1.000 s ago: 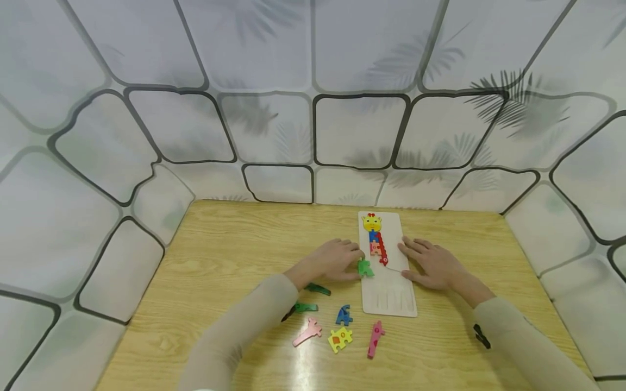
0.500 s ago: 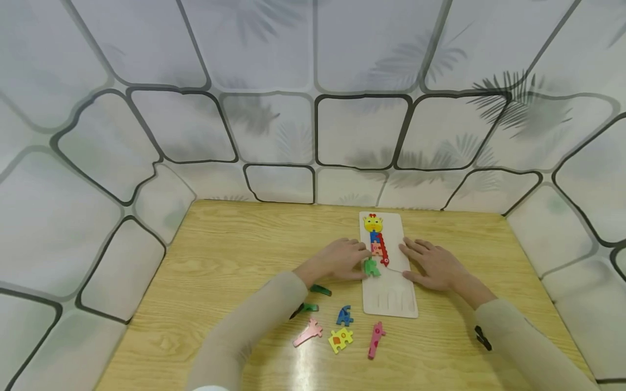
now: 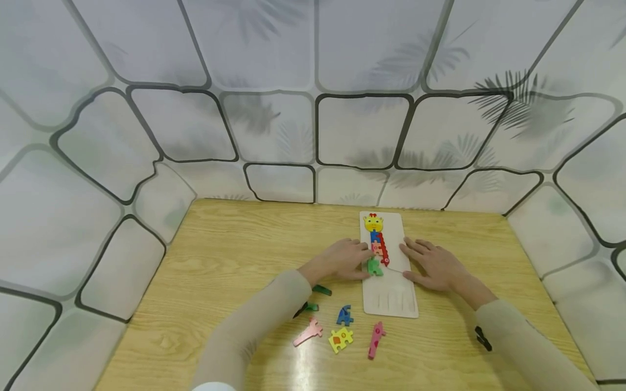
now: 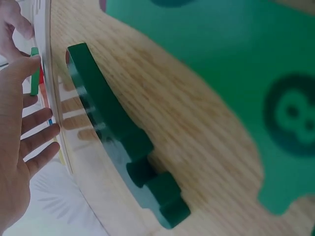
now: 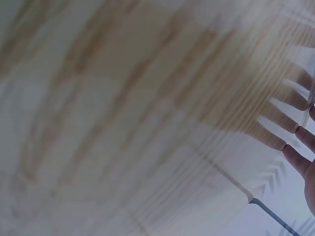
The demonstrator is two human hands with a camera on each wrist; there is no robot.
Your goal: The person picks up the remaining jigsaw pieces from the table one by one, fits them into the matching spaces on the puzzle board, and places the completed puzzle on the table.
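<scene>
A pale puzzle board (image 3: 391,293) lies on the wooden table. Set in its upper part are a yellow giraffe head (image 3: 374,222), a blue piece (image 3: 375,237), a salmon-pink piece (image 3: 376,249) and a wavy red piece (image 3: 384,251). My left hand (image 3: 339,259) reaches in from the left and pinches a green puzzle piece (image 3: 375,267) just below the salmon piece; whether it sits flat in the board I cannot tell. In the left wrist view, thumb and forefinger meet on that green piece (image 4: 34,71). With fingers extended, my right hand (image 3: 435,264) rests against the board's right edge.
Loose pieces lie on the near side: a dark green one (image 3: 321,290), another green one (image 3: 312,307) partly behind the left sleeve, a light pink (image 3: 308,333), a blue (image 3: 344,315), a yellow (image 3: 340,339) and a magenta (image 3: 376,340). A patterned wall (image 3: 279,184) borders the table.
The left hand has carried the green piece rightward from the board's left edge onto the board, under the salmon piece. The right hand has stayed in place.
</scene>
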